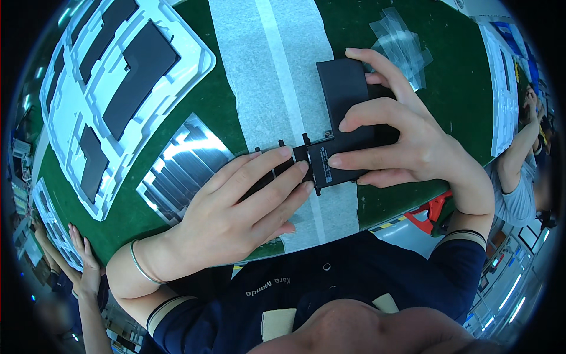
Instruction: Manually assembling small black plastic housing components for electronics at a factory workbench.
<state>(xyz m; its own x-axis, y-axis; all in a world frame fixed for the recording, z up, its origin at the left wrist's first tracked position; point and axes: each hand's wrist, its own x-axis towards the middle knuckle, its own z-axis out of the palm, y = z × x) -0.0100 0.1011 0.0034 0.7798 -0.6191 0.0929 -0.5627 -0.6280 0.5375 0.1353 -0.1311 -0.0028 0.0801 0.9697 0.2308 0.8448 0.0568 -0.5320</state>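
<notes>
A flat black battery pack [344,88] with an angled outline and small tabs along its edges lies on a white paper-like strip [247,65]. My left hand [230,215] grips its left part, with fingertips pressed on the upper face close to the middle; the palm hides that end. My right hand [415,135] holds the right part, its fingers bent over the face and the right edge. A small printed label shows between the two hands. Beside my left hand lies a shiny sheet with parallel strips [188,147].
On the green table [460,65], a white moulded tray [203,62] at the far left carries several similar black packs. Clear plastic films [401,44] lie at the far right. Another white tray [501,94] stands at the right edge. A co-worker's hand [88,268] rests at the left.
</notes>
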